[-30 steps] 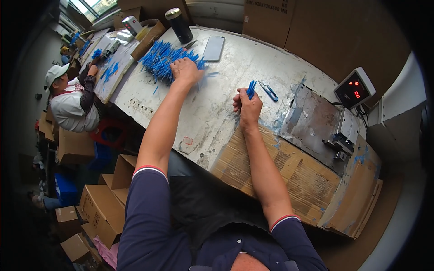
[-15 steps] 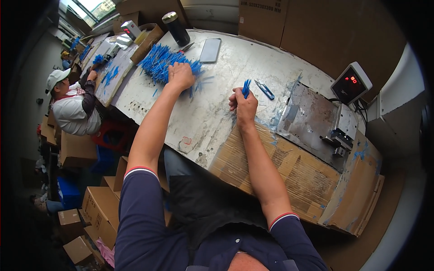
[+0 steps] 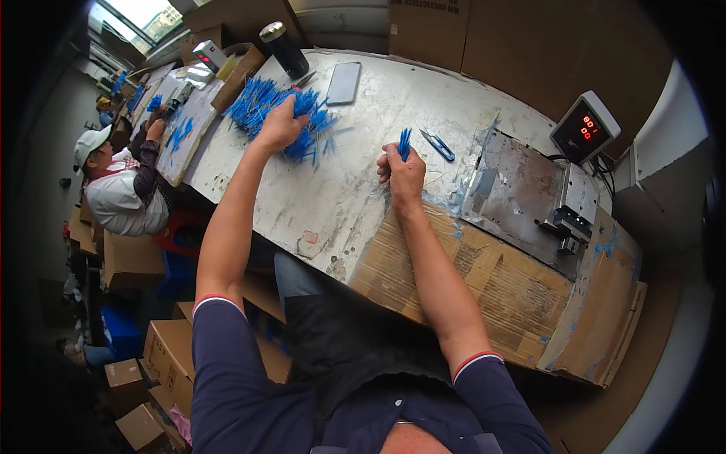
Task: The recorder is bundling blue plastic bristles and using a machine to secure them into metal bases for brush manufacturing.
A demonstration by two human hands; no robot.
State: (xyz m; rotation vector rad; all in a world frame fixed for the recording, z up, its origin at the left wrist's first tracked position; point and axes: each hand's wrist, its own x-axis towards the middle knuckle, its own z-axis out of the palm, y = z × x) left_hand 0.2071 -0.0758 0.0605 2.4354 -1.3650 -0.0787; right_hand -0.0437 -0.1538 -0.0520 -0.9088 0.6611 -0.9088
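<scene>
Right hand (image 3: pixel 406 171) curled around a small bundle of thin blue pieces (image 3: pixel 405 141), their ends jutting out past the fingers. Left hand (image 3: pixel 282 127) was at the heap of similar pieces (image 3: pixel 255 100); whether it gripped any could not be told. Blue snips (image 3: pixel 439 147) lay right of the bundle.

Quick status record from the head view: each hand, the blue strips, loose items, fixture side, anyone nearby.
Left hand: at the pile; grip unclear
Right hand: closed around a bundle, tips showing
Pile: loose blue strips, left part of table
Snips: lying right of the right hand
Phone: flat, right of the pile
Flask: standing behind the pile
Display: lit red, beyond the metal plate
Co-worker: at left, by another bench
</scene>
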